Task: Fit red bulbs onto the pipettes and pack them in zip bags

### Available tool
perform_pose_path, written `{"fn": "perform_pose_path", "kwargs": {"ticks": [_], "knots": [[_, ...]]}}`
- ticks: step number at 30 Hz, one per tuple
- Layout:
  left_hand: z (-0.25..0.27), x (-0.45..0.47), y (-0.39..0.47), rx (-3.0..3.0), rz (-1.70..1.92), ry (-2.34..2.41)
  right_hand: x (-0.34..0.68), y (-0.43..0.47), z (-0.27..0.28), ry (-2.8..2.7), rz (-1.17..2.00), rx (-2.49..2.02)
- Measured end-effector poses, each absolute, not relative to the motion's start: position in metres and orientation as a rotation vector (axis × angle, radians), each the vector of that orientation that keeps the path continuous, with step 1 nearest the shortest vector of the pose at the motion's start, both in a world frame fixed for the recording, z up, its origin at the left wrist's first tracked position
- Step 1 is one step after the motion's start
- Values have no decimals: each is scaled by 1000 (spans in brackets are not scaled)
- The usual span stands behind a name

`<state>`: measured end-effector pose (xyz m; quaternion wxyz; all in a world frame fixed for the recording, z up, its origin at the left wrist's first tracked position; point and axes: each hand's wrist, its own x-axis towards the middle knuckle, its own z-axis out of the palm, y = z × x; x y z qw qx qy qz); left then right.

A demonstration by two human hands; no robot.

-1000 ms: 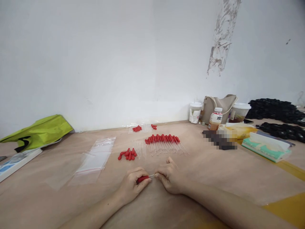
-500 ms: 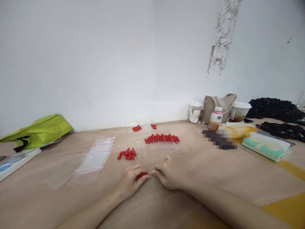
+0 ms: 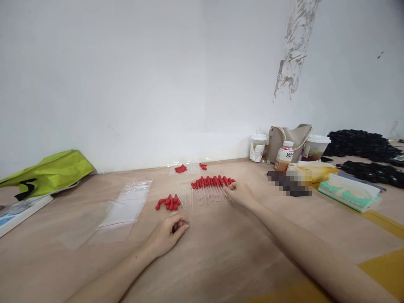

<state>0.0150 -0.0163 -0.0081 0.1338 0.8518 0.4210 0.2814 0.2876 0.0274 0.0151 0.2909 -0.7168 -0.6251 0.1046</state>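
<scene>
At the right end of a row of red-bulbed glass droppers [image 3: 210, 191], my right hand [image 3: 240, 193] is pinched on a dropper, most of which its fingers hide. My left hand [image 3: 170, 233] rests on the table, loosely curled, with a gap between thumb and fingers and nothing seen in it. Just beyond it lies a small pile of loose red rubber bulbs [image 3: 170, 203]. Bare glass tubes [image 3: 187, 197] lie side by side between that pile and the row. More red pieces [image 3: 181, 168] sit on clear plastic near the wall.
Clear zip bags [image 3: 123, 208] lie at the left, near a lime-green bag [image 3: 57, 170] and a white power strip [image 3: 27, 214]. Along the right stand a lidded cup [image 3: 258, 147], a bottle [image 3: 284, 156], a beige handbag [image 3: 295, 136] and a tissue pack [image 3: 350, 193]. Black items [image 3: 362, 145] are heaped farther right.
My right hand has moved away and to the right, from beside my left hand to the row's right end. My left hand has let go of the red bulb and loosened.
</scene>
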Motion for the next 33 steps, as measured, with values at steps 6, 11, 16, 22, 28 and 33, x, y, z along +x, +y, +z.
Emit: {"fn": "perform_pose_path", "kwargs": {"ticks": [6,11,16,22,28,33], "knots": [[-5,18,-21,2510,741,1208,287,60,15,-1550,121,-2074],[-5,17,-20,2510,764,1185,281,61,4,-1569,77,-2080],[-5,17,-20,2515,755,1186,281,55,6,-1587,14,-2058],[-5,18,-20,2535,757,1179,244,32,8,-1852,-61,-1827],[-4,18,-20,2541,768,1163,194,22,8,-2037,-31,-1775],[-5,18,-20,2534,784,1152,176,36,10,-1957,22,-1886]]}}
